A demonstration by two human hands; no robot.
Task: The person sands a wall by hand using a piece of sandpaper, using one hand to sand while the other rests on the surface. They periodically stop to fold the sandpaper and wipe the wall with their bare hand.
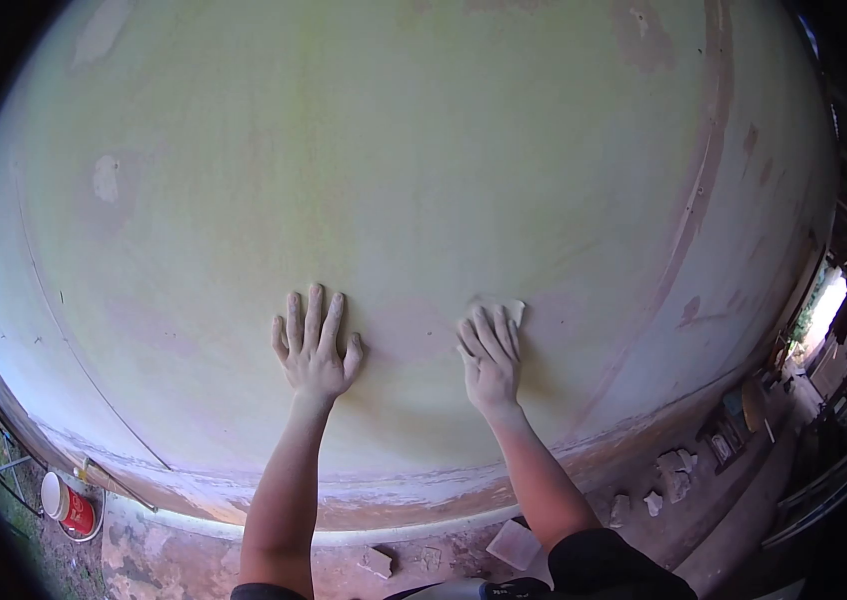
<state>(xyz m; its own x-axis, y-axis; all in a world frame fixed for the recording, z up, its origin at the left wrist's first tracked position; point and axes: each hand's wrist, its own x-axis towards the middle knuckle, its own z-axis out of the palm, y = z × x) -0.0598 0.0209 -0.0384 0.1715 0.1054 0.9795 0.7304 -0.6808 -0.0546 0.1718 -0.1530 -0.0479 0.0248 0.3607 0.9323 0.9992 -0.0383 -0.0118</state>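
A large pale green wall (424,150) with worn patches fills most of the head view. My left hand (318,352) lies flat on it, dusty and holding nothing, its fingers spread. To the right, my right hand (490,358) presses a small pale sheet of sandpaper (517,312) against the wall. The fingers lie close together over the sheet, and its corner sticks out past them. Most of the sheet is hidden under the hand. Both forearms reach up from the bottom of the view.
Along the wall's foot lies a floor (174,535) with broken chunks (676,475) at the right and a flat slab (514,544) near my right arm. A red and white bucket (72,508) stands at the lower left. Clutter lines the right edge.
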